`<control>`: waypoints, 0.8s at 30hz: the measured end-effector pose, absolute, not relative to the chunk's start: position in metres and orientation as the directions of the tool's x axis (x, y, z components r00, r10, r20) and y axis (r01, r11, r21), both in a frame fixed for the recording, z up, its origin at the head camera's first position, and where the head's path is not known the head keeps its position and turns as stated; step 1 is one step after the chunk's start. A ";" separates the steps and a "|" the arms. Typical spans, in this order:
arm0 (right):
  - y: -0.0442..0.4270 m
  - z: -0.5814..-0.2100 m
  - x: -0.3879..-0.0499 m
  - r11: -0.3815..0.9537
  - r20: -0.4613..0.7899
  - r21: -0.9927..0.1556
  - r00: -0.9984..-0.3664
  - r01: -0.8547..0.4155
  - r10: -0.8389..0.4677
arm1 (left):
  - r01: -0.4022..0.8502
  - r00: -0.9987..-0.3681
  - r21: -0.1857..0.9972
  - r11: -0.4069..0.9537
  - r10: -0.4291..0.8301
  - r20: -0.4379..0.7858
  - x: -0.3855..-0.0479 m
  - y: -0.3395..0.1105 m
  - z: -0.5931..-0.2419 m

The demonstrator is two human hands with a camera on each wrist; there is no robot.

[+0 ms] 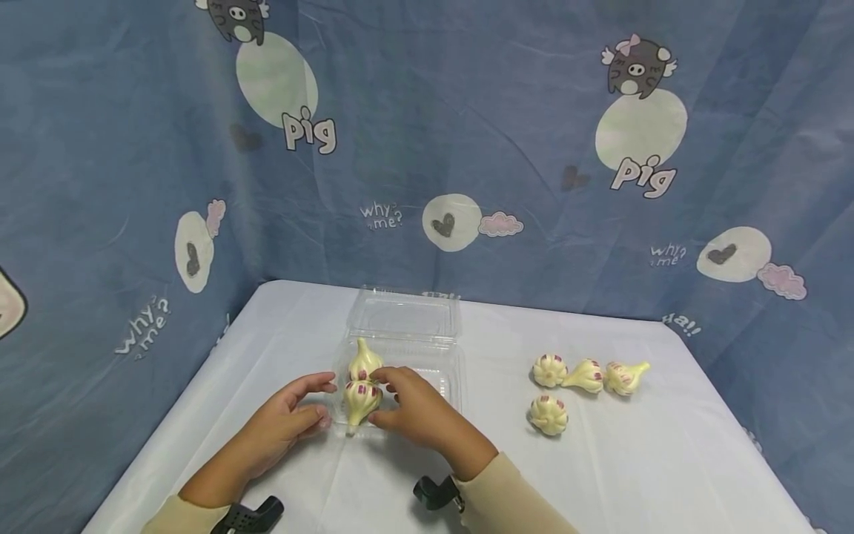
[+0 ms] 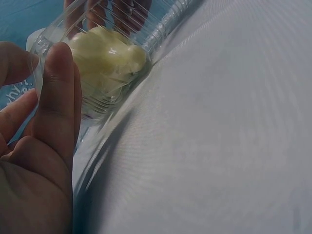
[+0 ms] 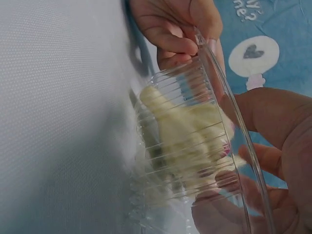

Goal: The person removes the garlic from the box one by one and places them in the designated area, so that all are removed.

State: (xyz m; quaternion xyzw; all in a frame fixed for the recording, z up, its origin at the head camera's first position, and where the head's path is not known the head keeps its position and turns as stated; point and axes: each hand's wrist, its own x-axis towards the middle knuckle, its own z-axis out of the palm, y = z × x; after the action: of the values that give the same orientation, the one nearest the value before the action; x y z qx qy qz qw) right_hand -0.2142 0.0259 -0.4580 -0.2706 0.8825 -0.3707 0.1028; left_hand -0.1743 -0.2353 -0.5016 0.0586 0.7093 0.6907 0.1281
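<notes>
A clear plastic clamshell box point(image 1: 456, 386) lies with its lid point(image 1: 403, 315) folded back. Along its left side are two garlic bulbs with purple patches: the rear bulb point(image 1: 364, 361) has its stem pointing away, the front bulb point(image 1: 361, 400) has its stem toward the near edge. My left hand point(image 1: 290, 415) is at the box's left edge, thumb and finger on either side of the rim point(image 2: 39, 73). My right hand point(image 1: 416, 408) reaches over the box from the right, its spread index finger and thumb beside the bulbs. Clear ribbed plastic partly blurs the bulbs in the right wrist view.
To the right on the white-covered table point(image 1: 667, 467) lie several more garlic bulbs: three in a row point(image 1: 587, 376) and one bulb point(image 1: 549, 414) nearer. A blue printed curtain point(image 1: 534, 148) hangs behind and at the sides.
</notes>
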 end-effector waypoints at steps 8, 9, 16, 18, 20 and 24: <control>0.021 -0.459 -0.217 0.588 -0.005 -0.698 -0.819 -0.409 -0.574 | -0.088 -0.959 0.995 0.046 0.266 -0.097 -0.175 -0.236 -0.504; 0.021 -0.459 -0.218 0.590 -0.008 -0.696 -0.817 -0.410 -0.577 | -0.087 -0.960 0.995 0.043 0.264 -0.096 -0.174 -0.236 -0.504; 0.018 -0.459 -0.225 0.572 -0.042 -0.728 -0.808 -0.379 -0.588 | -0.091 -0.961 0.995 0.041 0.260 -0.099 -0.174 -0.235 -0.502; 0.017 -0.460 -0.226 0.570 -0.046 -0.729 -0.803 -0.380 -0.595 | -0.095 -0.960 0.995 0.041 0.259 -0.103 -0.174 -0.235 -0.502; 0.017 -0.461 -0.227 0.572 -0.042 -0.722 -0.800 -0.389 -0.599 | -0.096 -0.960 0.995 0.040 0.259 -0.104 -0.174 -0.235 -0.503; 0.015 -0.463 -0.228 0.589 -0.029 -0.691 -0.797 -0.420 -0.603 | -0.092 -0.961 0.995 0.045 0.258 -0.100 -0.175 -0.236 -0.504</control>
State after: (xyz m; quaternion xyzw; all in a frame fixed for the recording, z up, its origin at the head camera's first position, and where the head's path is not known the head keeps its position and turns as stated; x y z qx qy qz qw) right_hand -0.2284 0.0145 -0.4628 -0.2900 0.8816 -0.3485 0.1310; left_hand -0.1746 -0.2355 -0.5037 0.0583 0.7115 0.6886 0.1270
